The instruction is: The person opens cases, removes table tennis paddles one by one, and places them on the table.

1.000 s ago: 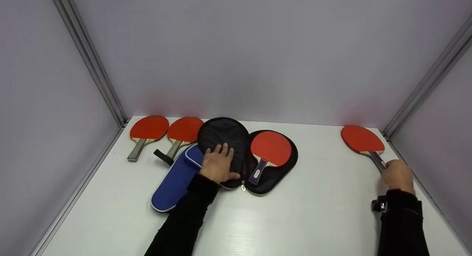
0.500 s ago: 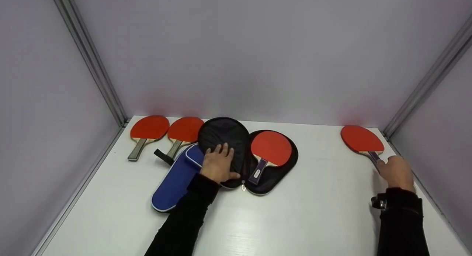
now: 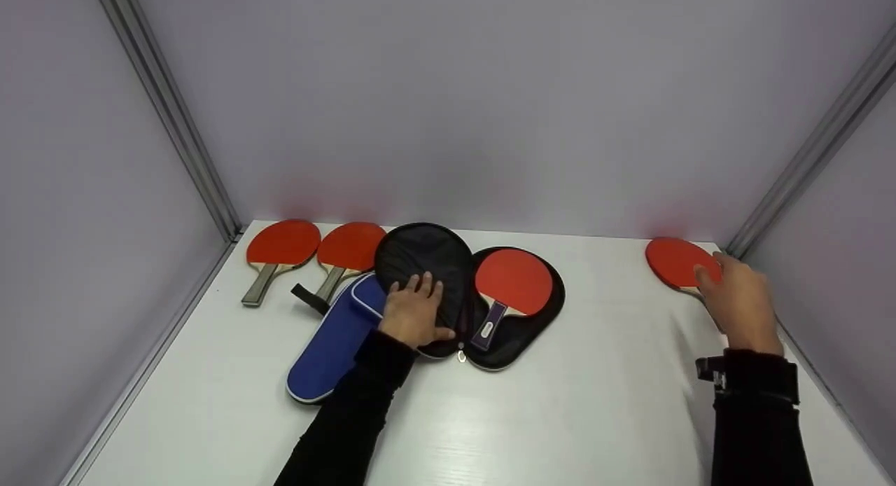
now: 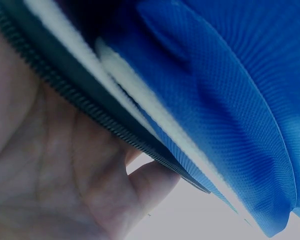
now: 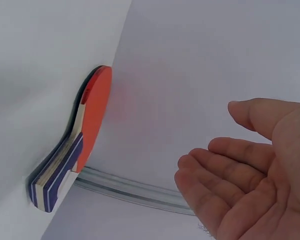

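Observation:
My left hand (image 3: 411,311) rests with spread fingers on the flipped-back cover of a black zip paddle case (image 3: 423,251). In the case's other half lies a red table tennis paddle (image 3: 514,283) with a purple handle. Under the cover is a blue case (image 3: 329,363); the left wrist view shows the black zipper edge (image 4: 97,112) between my palm and its blue fabric (image 4: 215,100). At the far right my right hand (image 3: 742,304) hovers over another red paddle (image 3: 675,260), hiding its handle from the head view. The right wrist view shows that hand (image 5: 250,185) apart from the purple-handled paddle (image 5: 97,115), holding nothing.
Two more red paddles, an outer one (image 3: 283,244) and an inner one (image 3: 350,246), lie at the back left of the white table (image 3: 595,402). A black strap (image 3: 310,298) sticks out near the blue case. Pale panels wall the back and both sides.
My right hand has let go of the right paddle's handle and moved up and slightly left over it, fingers opening. My left hand and the cases have stayed put.

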The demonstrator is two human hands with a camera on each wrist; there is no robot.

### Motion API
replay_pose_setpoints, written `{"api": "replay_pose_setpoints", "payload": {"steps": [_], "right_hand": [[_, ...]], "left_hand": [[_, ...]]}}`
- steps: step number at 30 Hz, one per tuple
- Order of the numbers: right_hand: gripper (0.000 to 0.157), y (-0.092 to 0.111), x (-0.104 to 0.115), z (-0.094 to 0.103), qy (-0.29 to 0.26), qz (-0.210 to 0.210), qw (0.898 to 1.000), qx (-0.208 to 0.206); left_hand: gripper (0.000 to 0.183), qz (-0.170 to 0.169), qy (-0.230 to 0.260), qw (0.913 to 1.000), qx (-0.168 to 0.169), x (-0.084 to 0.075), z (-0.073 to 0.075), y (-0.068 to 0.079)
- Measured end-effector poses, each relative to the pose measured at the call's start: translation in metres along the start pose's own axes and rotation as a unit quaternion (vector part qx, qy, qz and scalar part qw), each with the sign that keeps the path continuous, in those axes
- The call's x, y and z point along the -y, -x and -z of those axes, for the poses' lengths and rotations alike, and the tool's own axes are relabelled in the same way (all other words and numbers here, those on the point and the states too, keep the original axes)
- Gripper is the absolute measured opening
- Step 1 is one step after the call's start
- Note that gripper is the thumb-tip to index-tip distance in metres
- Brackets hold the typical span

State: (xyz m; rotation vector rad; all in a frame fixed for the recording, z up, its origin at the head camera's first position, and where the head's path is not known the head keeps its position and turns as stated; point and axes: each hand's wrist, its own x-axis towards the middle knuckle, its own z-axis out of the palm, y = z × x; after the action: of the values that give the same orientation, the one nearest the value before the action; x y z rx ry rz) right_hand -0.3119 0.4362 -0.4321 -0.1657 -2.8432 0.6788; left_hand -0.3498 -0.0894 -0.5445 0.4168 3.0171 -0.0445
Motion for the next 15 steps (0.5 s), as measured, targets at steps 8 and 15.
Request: {"api": "replay_pose_setpoints", "payload": {"steps": [8, 15], "right_hand": [[0.051, 0.009, 0.046, -0.012, -0.009, 0.119, 0.992, -0.051], [0.051, 0.015, 0.079, -0.028, 0.014, 0.172, 0.984, -0.050]], "left_hand": [[0.116, -0.002, -0.006, 1.0000, -0.004, -0.001, 0.003, 0.002], [0.114, -0.002, -0.003, 0.9999, -0.012, -0.003, 0.004, 0.005]]}}
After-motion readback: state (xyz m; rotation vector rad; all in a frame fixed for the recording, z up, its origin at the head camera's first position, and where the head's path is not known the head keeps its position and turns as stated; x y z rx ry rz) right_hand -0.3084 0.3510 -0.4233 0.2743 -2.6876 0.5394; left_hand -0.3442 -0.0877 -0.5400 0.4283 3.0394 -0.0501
